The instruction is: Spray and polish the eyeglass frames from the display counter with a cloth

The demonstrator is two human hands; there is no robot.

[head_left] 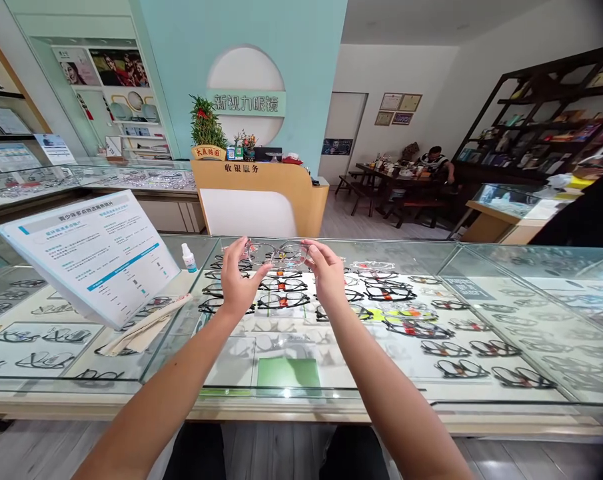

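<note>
Both my hands hold up one pair of eyeglasses [261,254] with thin, clear-looking frames, above the glass display counter [291,400]. My left hand [238,280] is closed on the left side of the frame, fingertips near the hinge. At the other side, my right hand [327,272] pinches the frame between thumb and fingers. Under the glass, rows of dark-framed eyeglasses [282,301] lie beneath and to the right of my hands. The temples of the held pair are mostly hidden behind my fingers.
A small spray bottle [188,259] stands left of my hands. Nearer lie a folded beige cloth [148,327] and a large tilted information board [96,260]. Beyond the counter is a wooden cashier desk [261,183]. A person [434,163] sits at a far table.
</note>
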